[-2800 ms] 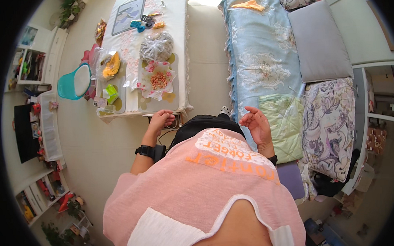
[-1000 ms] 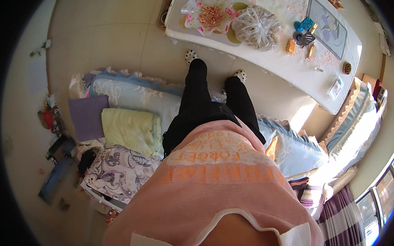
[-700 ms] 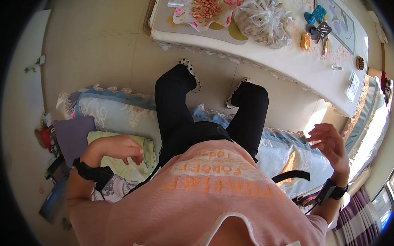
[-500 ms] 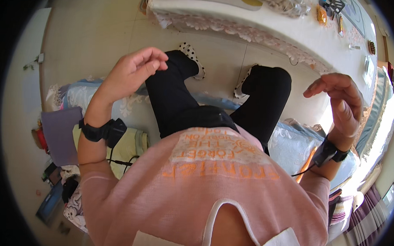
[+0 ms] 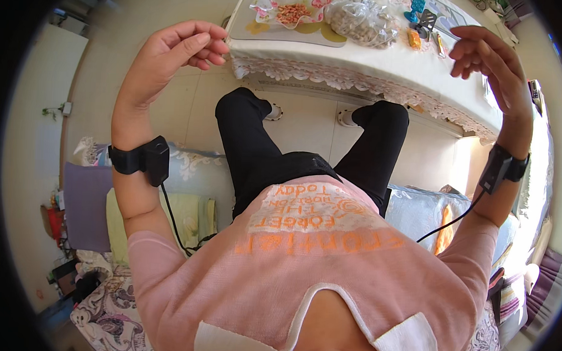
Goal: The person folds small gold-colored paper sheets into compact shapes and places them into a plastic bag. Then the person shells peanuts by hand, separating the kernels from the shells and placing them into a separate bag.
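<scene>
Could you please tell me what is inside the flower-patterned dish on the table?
Reddish-tan kernels, probably peanuts, lie in the flower-patterned dish; the bottom directly beneath them is covered.

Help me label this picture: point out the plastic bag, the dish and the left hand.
Plastic bag (image 5: 362,22): head view, middle of its side.
Dish (image 5: 266,5): head view, flowered wall.
Left hand (image 5: 174,47): head view, middle of the hand.

Right of the left hand (image 5: 183,45), a dish (image 5: 316,2) and a bag (image 5: 359,22) block a low path over the tabletop (image 5: 421,72); left of the right hand (image 5: 492,62), a packet (image 5: 414,39) and a spatula (image 5: 427,21). Between both hands, its near strip is free.
</scene>
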A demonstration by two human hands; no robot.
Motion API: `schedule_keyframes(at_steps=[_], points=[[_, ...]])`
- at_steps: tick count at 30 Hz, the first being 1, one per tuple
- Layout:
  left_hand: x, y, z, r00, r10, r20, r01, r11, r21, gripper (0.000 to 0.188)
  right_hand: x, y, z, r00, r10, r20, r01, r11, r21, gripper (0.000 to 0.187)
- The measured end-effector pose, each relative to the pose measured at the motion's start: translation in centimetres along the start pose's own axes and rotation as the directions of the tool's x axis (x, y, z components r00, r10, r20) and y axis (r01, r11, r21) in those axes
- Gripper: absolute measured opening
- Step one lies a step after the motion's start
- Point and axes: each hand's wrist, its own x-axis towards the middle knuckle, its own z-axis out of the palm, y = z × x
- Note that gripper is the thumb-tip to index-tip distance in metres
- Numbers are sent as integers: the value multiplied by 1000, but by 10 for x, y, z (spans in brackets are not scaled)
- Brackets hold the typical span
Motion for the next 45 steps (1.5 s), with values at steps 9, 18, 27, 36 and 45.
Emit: schedule_keyframes(at_steps=[9,18,27,36,45], points=[[195,-44,54,993,-36,115,79,914,-397,29,103,180,36,828,394,-399,-163,850,500,35],[322,-160,167,966,-104,-236,106,994,-5,58,137,346,101,533,274,-801,-695,681,-230,61],[391,-173,193,945,286,-161,-167,840,516,63,138,345,132,856,180,-484,-258,961,-98,14],[337,-188,205,981,142,-129,-66,880,471,19,148,367,129,591,65,-804,-404,886,-225,41],[369,-185,224,914,357,-194,-138,722,678,24,140,376,121,708,275,-650,-539,806,-246,46]])
